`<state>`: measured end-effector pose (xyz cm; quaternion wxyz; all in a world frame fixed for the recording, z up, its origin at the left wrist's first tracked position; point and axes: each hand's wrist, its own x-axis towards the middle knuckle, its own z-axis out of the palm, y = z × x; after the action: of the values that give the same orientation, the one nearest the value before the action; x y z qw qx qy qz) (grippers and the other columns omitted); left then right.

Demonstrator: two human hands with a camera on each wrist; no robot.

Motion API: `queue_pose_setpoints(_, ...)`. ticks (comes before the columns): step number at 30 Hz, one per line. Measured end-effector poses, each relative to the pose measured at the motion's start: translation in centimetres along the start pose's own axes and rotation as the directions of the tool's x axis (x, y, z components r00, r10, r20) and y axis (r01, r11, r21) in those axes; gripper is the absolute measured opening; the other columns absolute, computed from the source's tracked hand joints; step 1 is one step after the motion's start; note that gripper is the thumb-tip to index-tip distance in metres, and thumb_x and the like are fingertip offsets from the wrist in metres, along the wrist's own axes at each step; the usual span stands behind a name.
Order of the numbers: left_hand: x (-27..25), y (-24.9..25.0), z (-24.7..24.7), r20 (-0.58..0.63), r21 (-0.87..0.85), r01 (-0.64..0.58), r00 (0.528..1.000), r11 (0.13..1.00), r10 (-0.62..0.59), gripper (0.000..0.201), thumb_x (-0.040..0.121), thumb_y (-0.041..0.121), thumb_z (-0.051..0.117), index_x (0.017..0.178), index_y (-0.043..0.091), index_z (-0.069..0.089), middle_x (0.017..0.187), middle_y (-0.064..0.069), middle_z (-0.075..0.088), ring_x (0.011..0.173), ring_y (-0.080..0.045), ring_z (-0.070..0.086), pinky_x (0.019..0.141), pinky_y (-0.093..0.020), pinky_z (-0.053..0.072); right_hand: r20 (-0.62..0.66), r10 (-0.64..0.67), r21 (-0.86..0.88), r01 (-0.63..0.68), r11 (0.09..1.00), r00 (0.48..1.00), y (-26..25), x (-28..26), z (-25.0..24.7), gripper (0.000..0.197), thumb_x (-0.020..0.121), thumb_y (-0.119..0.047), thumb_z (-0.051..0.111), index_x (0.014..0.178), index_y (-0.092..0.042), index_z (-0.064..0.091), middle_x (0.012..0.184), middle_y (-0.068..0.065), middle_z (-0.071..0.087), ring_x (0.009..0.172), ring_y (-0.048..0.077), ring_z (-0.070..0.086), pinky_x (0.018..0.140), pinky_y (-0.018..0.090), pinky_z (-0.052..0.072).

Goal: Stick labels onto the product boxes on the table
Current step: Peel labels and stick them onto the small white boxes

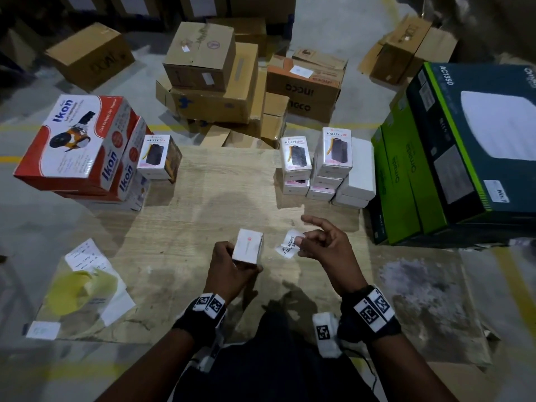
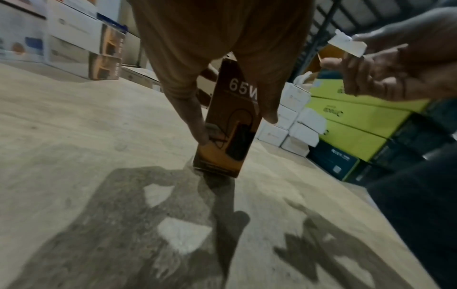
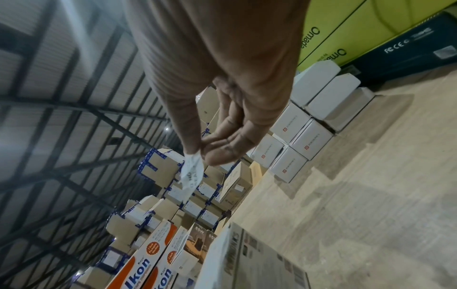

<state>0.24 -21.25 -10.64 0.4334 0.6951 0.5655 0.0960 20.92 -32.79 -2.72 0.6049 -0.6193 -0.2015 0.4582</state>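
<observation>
My left hand [image 1: 232,269] grips a small white product box [image 1: 248,245], held upright with its bottom edge on the wooden table [image 1: 226,181]. In the left wrist view the same box [image 2: 232,121] shows a brown side printed "65W" between fingers and thumb. To its right, my right hand [image 1: 322,242] pinches a white printed label [image 1: 288,243] between thumb and fingertips, a little above the table and apart from the box. The right wrist view shows the label [image 3: 191,174] hanging from the pinch.
Several stacked white Halley boxes [image 1: 324,166] stand at the table's far right, one more [image 1: 156,156] at far left beside red Ikon boxes [image 1: 78,143]. Green and dark cartons [image 1: 452,152] flank the right. A plastic bag with label sheets [image 1: 84,282] lies near left. Brown cartons [image 1: 214,79] sit behind.
</observation>
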Motion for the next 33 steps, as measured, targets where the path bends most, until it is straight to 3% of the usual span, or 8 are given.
queue_pose_setpoints(4, -0.5, -0.3, 0.6, 0.073, 0.013, 0.008, 0.997, 1.000, -0.009, 0.075, 0.062, 0.039, 0.091, 0.111, 0.019, 0.038, 0.100, 0.000, 0.059, 0.079, -0.011, 0.062, 0.063, -0.027, 0.048, -0.029, 0.044, 0.056, -0.042, 0.998, 0.999, 0.1, -0.2, -0.1, 0.008, 0.088, -0.005, 0.074, 0.095, -0.003, 0.074, 0.096, 0.019, 0.075, 0.090, 0.031, 0.072, 0.077, 0.034, 0.060)
queue_pose_setpoints(10, -0.6, -0.8, -2.4, 0.092, 0.004, -0.060, 0.994, 0.998, 0.059, 0.091, 0.056, 0.040, 0.095, 0.119, 0.025, 0.032, 0.111, 0.000, 0.050, 0.087, -0.008, 0.057, 0.069, -0.021, 0.046, -0.056, 0.116, 0.120, -0.108, 0.987, 0.992, 0.1, -0.4, 0.0, 0.004, 0.088, -0.006, 0.074, 0.088, -0.007, 0.069, 0.088, 0.016, 0.075, 0.078, 0.022, 0.070, 0.073, 0.032, 0.060)
queue_pose_setpoints(13, -1.4, 1.0, -4.7, -0.039, 0.005, -0.272, 0.962, 0.962, 0.272, 0.067, 0.068, 0.042, 0.088, 0.114, 0.028, 0.041, 0.109, 0.009, 0.052, 0.093, -0.005, 0.056, 0.073, -0.020, 0.049, -0.045, 0.124, 0.160, -0.116, 0.980, 0.991, -0.1, -0.4, 0.4, 0.009, 0.085, -0.005, 0.076, 0.089, -0.007, 0.069, 0.095, 0.020, 0.076, 0.080, 0.024, 0.072, 0.071, 0.028, 0.059)
queue_pose_setpoints(15, -1.7, 3.4, -5.7, -0.024, -0.078, -0.334, 0.943, 0.939, 0.333, 0.037, 0.080, 0.040, 0.079, 0.106, 0.028, 0.055, 0.105, 0.013, 0.061, 0.092, -0.006, 0.062, 0.073, -0.021, 0.052, -0.029, 0.122, 0.167, -0.115, 0.979, 0.992, -0.3, -0.3, 0.9, 0.011, 0.084, -0.005, 0.077, 0.090, -0.007, 0.067, 0.097, 0.023, 0.075, 0.084, 0.026, 0.073, 0.072, 0.028, 0.060)
queue_pose_setpoints(20, -1.0, 8.4, -5.1, 0.153, -0.395, -0.133, 0.966, 0.909, 0.209, 0.016, 0.087, 0.029, 0.074, 0.097, 0.017, 0.073, 0.088, 0.002, 0.075, 0.082, -0.016, 0.072, 0.076, -0.035, 0.059, 0.026, 0.092, 0.155, -0.095, 0.983, 0.995, -0.9, -0.3, 2.8, 0.011, 0.086, -0.005, 0.075, 0.092, -0.006, 0.066, 0.097, 0.021, 0.076, 0.087, 0.026, 0.073, 0.076, 0.032, 0.059)
queue_pose_setpoints(24, -1.2, 9.3, -4.5, 0.174, -0.514, -0.040, 0.973, 0.857, 0.149, 0.016, 0.087, 0.016, 0.075, 0.096, 0.003, 0.073, 0.086, -0.015, 0.074, 0.073, -0.018, 0.069, 0.072, -0.031, 0.058, 0.014, 0.062, 0.138, -0.063, 0.988, 0.998, -1.3, -0.4, 3.1, 0.017, 0.088, -0.007, 0.075, 0.103, -0.006, 0.068, 0.097, 0.017, 0.077, 0.089, 0.024, 0.074, 0.078, 0.035, 0.060)
queue_pose_setpoints(29, -1.5, 9.0, -4.3, 0.198, -0.570, 0.035, 0.975, 0.821, 0.096, 0.009, 0.088, 0.014, 0.073, 0.093, 0.007, 0.077, 0.085, -0.012, 0.076, 0.075, -0.018, 0.070, 0.073, -0.029, 0.060, -0.092, -0.006, 0.056, 0.011, 0.998, 0.996, -0.7, -0.6, 2.7, 0.014, 0.090, -0.014, 0.074, 0.101, -0.006, 0.076, 0.097, 0.011, 0.077, 0.094, 0.020, 0.073, 0.080, 0.040, 0.061)
queue_pose_setpoints(33, -1.8, 8.6, -4.3, 0.169, -0.605, 0.066, 0.985, 0.794, 0.047, 0.012, 0.086, 0.010, 0.074, 0.095, 0.003, 0.078, 0.088, -0.014, 0.076, 0.077, -0.021, 0.070, 0.075, -0.032, 0.060, -0.156, -0.048, 0.023, 0.053, 0.998, 0.987, 0.3, -0.5, 2.9, 0.012, 0.088, -0.014, 0.076, 0.098, -0.008, 0.079, 0.093, 0.007, 0.078, 0.089, 0.017, 0.073, 0.075, 0.033, 0.061)
